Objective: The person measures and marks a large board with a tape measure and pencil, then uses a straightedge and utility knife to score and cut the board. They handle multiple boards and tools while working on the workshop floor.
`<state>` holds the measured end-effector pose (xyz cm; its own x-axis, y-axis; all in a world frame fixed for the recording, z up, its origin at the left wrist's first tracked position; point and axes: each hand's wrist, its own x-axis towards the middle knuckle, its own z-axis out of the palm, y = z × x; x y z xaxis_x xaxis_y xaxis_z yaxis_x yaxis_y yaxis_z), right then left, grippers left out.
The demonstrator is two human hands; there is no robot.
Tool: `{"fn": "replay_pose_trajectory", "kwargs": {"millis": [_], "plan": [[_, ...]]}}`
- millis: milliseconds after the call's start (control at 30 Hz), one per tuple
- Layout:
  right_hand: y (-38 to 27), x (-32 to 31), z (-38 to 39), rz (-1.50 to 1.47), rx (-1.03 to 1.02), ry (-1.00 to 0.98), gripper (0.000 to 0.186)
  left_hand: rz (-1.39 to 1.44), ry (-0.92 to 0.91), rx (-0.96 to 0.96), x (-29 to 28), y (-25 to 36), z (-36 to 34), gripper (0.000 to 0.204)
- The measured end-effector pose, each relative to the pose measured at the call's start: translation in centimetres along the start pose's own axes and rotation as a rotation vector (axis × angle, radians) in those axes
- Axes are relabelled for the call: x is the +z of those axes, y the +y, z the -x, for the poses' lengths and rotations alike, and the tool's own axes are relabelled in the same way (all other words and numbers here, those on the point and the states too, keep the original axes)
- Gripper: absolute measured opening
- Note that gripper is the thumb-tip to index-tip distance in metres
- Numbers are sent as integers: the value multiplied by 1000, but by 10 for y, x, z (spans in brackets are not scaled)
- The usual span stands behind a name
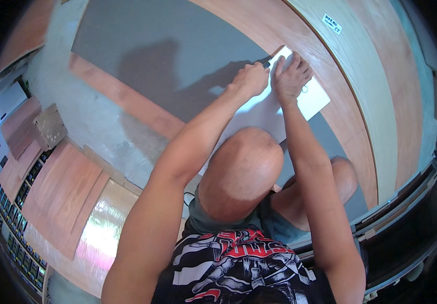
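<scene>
My left hand (251,79) is closed around a small dark tool (266,65), most of it hidden in the fist; its exact kind does not show. The tool's dark end points toward the left edge of a bright white sheet (313,100). Spread over that sheet, my right hand (292,77) presses down with its fingers apart, thumb on the side facing the left hand. A dark grey panel (127,30) lies beneath the white sheet, on a reddish wooden board (259,23).
My bent knee (249,167) is close below the white sheet. Pale wooden boards (370,71) lie to the right, one with a small white label (332,23). At left are more wood panels (61,197), a plastic-wrapped board (108,223) and a rack of small dark items (15,243).
</scene>
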<state>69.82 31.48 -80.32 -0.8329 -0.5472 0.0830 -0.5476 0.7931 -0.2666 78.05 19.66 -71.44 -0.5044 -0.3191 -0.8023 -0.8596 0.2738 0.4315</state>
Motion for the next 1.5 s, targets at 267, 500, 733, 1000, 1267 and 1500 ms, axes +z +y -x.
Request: {"fn": "replay_pose_trajectory", "kwargs": {"millis": [267,500,733,1000,1267,1500], "plan": [[-1,0,2,31,4,-15,52,-14,-69,-93,28,-104,83,44],[4,7,4,41,-34,41,52,20,5,-100,77,-230,175,43],[1,5,6,37,-65,100,51,-20,-52,-218,92,-271,210,42],[0,2,1,45,-22,32,50,-2,-63,-171,21,-155,136,51],[1,3,0,-3,9,13,51,40,44,48,-3,-1,6,51],[2,4,0,13,3,22,50,1,4,13,0,13,-11,51]]}}
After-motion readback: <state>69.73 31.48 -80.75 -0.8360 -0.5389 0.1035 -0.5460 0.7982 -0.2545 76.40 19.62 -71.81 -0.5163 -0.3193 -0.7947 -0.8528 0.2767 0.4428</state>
